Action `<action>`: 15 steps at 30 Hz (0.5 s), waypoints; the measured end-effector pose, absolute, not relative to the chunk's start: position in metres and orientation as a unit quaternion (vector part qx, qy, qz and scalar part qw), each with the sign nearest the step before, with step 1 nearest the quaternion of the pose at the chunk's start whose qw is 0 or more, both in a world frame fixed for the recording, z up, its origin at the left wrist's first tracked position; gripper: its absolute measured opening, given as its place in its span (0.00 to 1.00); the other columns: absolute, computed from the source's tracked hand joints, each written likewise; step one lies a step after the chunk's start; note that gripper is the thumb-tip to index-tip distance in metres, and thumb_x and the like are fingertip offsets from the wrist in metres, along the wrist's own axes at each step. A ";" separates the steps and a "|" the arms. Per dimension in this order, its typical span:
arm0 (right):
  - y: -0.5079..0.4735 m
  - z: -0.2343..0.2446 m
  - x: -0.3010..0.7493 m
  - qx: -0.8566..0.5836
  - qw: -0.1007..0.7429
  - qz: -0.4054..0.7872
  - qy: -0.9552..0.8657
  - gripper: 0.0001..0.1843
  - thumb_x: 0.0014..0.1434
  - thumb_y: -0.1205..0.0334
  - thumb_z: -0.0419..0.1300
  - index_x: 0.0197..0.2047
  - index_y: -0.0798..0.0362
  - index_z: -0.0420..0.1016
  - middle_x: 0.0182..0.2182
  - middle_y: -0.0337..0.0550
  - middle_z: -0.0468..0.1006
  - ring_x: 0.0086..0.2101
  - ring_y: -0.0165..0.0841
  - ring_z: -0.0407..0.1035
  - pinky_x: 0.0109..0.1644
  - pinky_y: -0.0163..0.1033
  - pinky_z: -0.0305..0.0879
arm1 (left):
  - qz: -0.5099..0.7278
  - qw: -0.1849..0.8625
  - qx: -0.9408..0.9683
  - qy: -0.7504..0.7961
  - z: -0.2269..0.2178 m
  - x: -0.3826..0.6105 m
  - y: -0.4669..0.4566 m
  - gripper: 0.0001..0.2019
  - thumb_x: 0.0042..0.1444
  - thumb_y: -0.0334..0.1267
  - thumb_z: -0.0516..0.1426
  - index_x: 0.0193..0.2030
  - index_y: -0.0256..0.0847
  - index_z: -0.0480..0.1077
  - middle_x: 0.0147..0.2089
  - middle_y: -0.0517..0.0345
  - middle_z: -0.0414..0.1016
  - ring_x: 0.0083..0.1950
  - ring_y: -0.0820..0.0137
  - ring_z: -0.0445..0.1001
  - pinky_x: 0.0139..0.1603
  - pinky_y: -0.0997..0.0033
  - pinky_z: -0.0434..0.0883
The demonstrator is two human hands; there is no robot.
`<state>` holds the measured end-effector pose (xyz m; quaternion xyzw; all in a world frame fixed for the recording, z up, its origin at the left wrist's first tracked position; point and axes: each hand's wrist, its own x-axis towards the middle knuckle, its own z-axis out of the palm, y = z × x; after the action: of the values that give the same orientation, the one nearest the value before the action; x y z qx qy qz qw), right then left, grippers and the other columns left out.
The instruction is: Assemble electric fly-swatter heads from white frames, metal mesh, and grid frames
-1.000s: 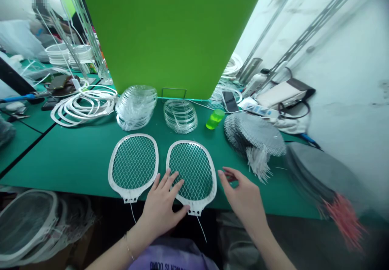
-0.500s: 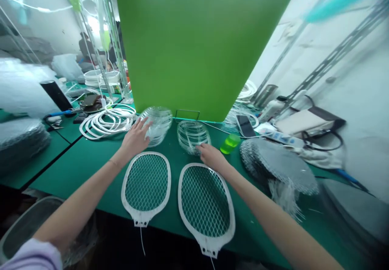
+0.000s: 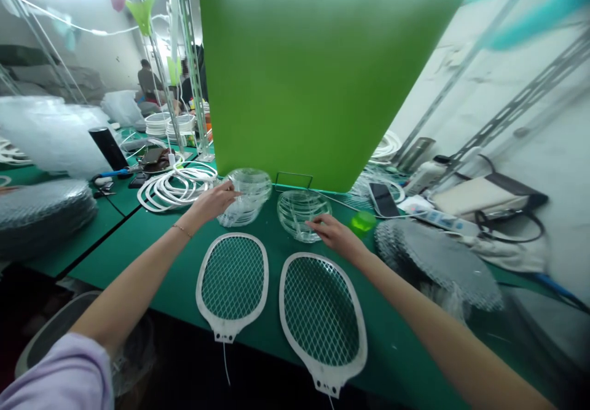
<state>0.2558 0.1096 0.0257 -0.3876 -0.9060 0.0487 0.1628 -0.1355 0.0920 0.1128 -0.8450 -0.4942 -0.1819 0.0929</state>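
Observation:
My left hand (image 3: 212,205) rests its fingers against the side of a stack of clear plastic oval frames (image 3: 246,196), seemingly gripping it. My right hand (image 3: 335,236) reaches a second clear stack (image 3: 302,215), fingertips at its near rim. Below my forearms, two white-rimmed racket heads with wire mesh lie flat on the green mat, apart from each other: one (image 3: 233,285) under my left wrist side, the other (image 3: 321,319) nearer my right arm. Neither hand touches them.
A coil of white cable (image 3: 177,189) lies left of the stacks. A green upright board (image 3: 322,72) stands behind them. To the right are a green cup (image 3: 363,222), a phone (image 3: 382,200), a power strip (image 3: 442,220) and a pile of grey mesh (image 3: 437,265).
Both hands have moved forward from the racket heads to the clear stacks. The view has tilted up, and the racket heads have stayed in place.

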 end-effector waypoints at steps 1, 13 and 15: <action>0.111 0.026 0.255 -0.384 0.157 0.059 -0.908 0.24 0.65 0.70 0.49 0.60 0.51 0.74 0.49 0.54 0.75 0.51 0.42 0.68 0.58 0.50 0.66 | -0.193 0.107 -0.839 -0.498 0.118 -0.136 0.088 0.15 0.67 0.32 0.50 0.52 0.41 0.76 0.50 0.48 0.74 0.45 0.65 0.77 0.43 0.69 0.73; 0.122 0.013 0.254 -0.377 0.150 0.120 -0.906 0.25 0.63 0.68 0.50 0.61 0.49 0.74 0.43 0.50 0.74 0.45 0.38 0.70 0.57 0.50 0.68 | -0.410 0.336 -0.766 -0.364 0.148 -0.133 -0.081 0.31 0.62 0.21 0.58 0.68 0.50 0.63 0.47 0.55 0.75 0.48 0.65 0.80 0.55 0.62 0.78; 0.129 0.016 0.253 -0.380 0.159 0.117 -0.904 0.23 0.62 0.67 0.52 0.58 0.50 0.77 0.41 0.49 0.74 0.44 0.38 0.70 0.56 0.48 0.68 | -0.419 0.312 -0.767 -0.373 0.144 -0.130 -0.099 0.33 0.59 0.19 0.59 0.69 0.47 0.63 0.47 0.54 0.76 0.49 0.63 0.80 0.55 0.62 0.79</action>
<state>0.2533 0.1285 0.0164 -0.3801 -0.9036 0.1173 0.1588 -0.1303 -0.0987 0.1436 -0.7666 -0.3731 -0.4190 0.3124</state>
